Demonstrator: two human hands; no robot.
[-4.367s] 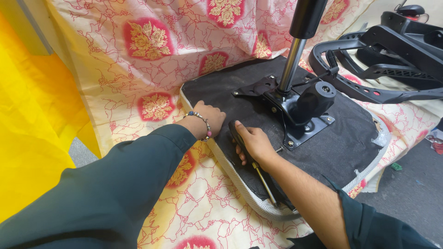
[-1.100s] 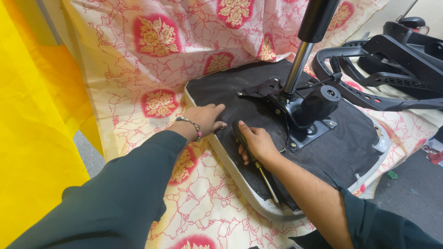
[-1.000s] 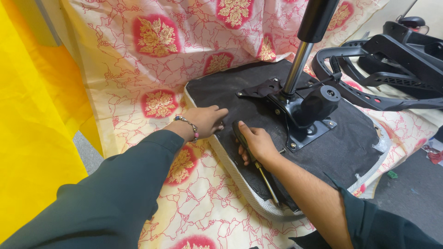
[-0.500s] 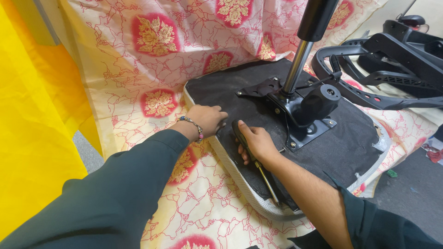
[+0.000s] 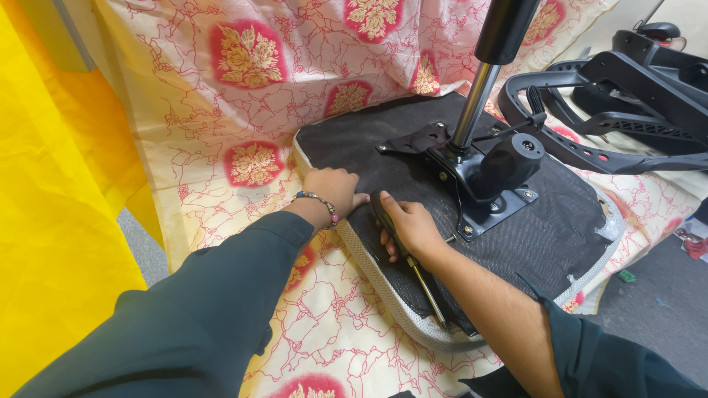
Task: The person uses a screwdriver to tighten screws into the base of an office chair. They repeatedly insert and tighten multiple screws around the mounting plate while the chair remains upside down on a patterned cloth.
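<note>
An upturned office chair seat (image 5: 560,236) lies on a patterned cloth, its black fabric underside facing up. A black metal mechanism plate (image 5: 483,177) with a chrome gas cylinder (image 5: 472,110) stands bolted in the seat's middle. My left hand (image 5: 333,193), with a beaded bracelet at the wrist, presses flat on the seat's near-left corner. My right hand (image 5: 411,230) rests on the seat beside it and grips a screwdriver (image 5: 426,287), whose shaft points back along my forearm.
A black chair base and armrest frame (image 5: 627,110) lies at the upper right. The cream and red flowered cloth (image 5: 243,147) covers the work area. Yellow fabric (image 5: 51,221) hangs at the left. Grey floor (image 5: 664,309) with small scraps shows at the right.
Both hands stay in the same places on the seat. The view has shifted only slightly since the earliest frame.
</note>
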